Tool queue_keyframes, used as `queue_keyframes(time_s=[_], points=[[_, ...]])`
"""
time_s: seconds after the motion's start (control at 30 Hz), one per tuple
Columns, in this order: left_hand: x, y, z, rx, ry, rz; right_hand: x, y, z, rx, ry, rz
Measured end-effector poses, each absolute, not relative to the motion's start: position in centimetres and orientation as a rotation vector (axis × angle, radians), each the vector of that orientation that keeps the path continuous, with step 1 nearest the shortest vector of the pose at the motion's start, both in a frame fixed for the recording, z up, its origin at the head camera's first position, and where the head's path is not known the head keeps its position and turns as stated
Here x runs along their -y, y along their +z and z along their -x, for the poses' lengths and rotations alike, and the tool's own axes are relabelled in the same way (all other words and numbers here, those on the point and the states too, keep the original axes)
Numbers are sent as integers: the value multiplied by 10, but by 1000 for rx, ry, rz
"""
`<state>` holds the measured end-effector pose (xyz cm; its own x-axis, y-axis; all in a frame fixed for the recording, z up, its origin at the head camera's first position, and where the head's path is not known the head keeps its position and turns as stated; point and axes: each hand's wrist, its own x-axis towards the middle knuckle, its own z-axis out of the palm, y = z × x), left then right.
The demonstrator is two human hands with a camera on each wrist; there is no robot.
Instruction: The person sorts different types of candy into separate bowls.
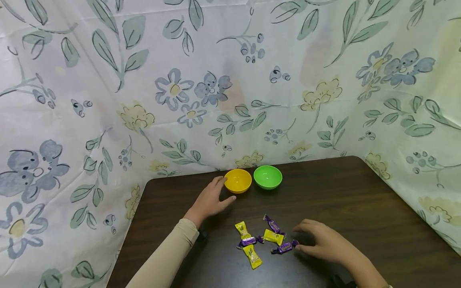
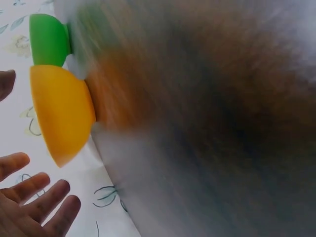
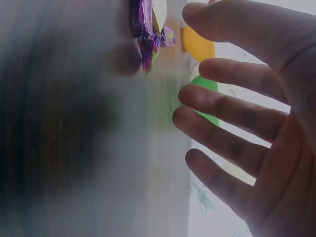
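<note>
My left hand (image 1: 210, 200) reaches out beside the yellow bowl (image 1: 238, 181), fingers spread and nothing held. In the left wrist view that bowl (image 2: 64, 111) stands a little beyond the fingertips (image 2: 64, 190). A green bowl (image 1: 268, 177) is just right of the yellow one. Over the table's right half, my right hand (image 1: 324, 242) hovers with spread fingers, close to a purple wrapped candy (image 1: 284, 248). The right wrist view shows an empty palm (image 3: 281, 148) and a purple wrapper (image 3: 144, 24) past the thumb. Several yellow candies (image 1: 253, 257) and purple candies (image 1: 273, 225) lie in a loose cluster between the hands.
The dark wooden table (image 1: 342, 192) reflects light near its front. A white cloth with flower and leaf prints (image 1: 230, 80) hangs behind it and along both sides. Both bowls stand near the back edge.
</note>
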<state>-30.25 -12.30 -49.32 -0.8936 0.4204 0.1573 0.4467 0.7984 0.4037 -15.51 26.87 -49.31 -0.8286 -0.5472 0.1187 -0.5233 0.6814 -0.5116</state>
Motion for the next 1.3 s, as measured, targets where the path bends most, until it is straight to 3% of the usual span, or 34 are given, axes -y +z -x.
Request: queue_keyframes(time_s=[0.47,1.3], points=[[109,-492,341,2909,-572,802,-258,-495,159,-2798,-840,906],[95,-508,356,2989,-467,748,-245,-506,160,-2742,-807,868]])
